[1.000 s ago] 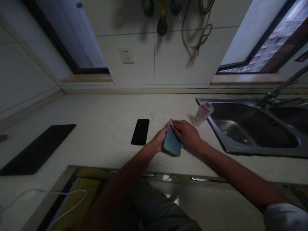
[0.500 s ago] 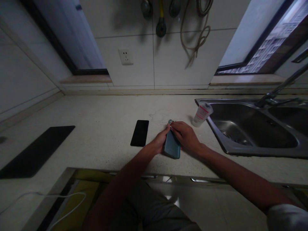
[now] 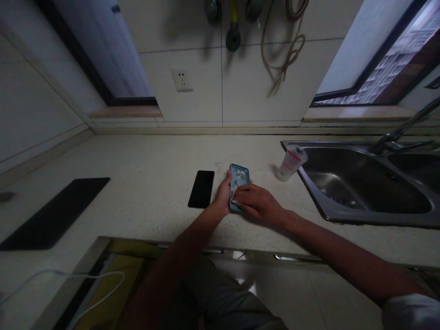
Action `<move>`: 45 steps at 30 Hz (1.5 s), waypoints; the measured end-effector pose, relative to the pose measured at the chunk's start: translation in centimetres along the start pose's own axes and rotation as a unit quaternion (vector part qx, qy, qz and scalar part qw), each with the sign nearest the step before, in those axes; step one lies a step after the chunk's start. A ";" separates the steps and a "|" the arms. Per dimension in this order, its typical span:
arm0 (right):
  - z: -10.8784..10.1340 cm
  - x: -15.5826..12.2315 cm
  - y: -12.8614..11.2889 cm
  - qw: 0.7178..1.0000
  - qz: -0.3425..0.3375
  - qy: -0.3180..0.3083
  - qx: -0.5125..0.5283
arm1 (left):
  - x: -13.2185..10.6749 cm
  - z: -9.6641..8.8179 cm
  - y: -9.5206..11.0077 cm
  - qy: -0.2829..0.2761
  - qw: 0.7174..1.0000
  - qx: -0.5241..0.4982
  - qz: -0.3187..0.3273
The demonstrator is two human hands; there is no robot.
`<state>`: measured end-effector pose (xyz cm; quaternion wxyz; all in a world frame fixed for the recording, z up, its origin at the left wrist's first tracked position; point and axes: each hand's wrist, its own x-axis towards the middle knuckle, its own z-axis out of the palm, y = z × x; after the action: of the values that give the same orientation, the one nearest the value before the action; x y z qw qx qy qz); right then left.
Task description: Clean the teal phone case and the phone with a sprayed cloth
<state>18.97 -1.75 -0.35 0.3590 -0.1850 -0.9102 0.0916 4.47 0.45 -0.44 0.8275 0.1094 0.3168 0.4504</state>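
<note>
A teal phone case (image 3: 238, 179) lay flat on the pale worktop (image 3: 144, 183) at the centre of the frame, its open inner side facing up and its long axis running from the near edge toward the back wall. The left hand (image 3: 222, 197) gripped the case along its left edge, fingers curled against the side. The right hand (image 3: 256, 204) lay over the case's near end from the right, fingers bent and pressing down on what looked like a small pale cloth or wipe; the picture was too dark to say which. Both hands touched the case, so neither was nearer than the other, and the far half of the case stood clear of them.

Just left of the left hand lay a black phone (image 3: 201, 189), parallel to the case and apart from it. A small white tube (image 3: 290, 163) stood right of centre, beside the rim of the sink (image 3: 343, 217). A black mat (image 3: 51, 215) lay at the left. The near end of the case was hidden under the right hand.
</note>
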 end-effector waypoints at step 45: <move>-2.4 -0.4 3.4 0.957 0.201 0.042 -0.205 | -0.5 -0.7 -0.9 -0.128 0.984 0.046 -0.112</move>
<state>21.82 1.23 0.12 0.3258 -0.4370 -0.8377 -0.0344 4.38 -0.56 -1.17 0.9007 0.1683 0.2387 0.3217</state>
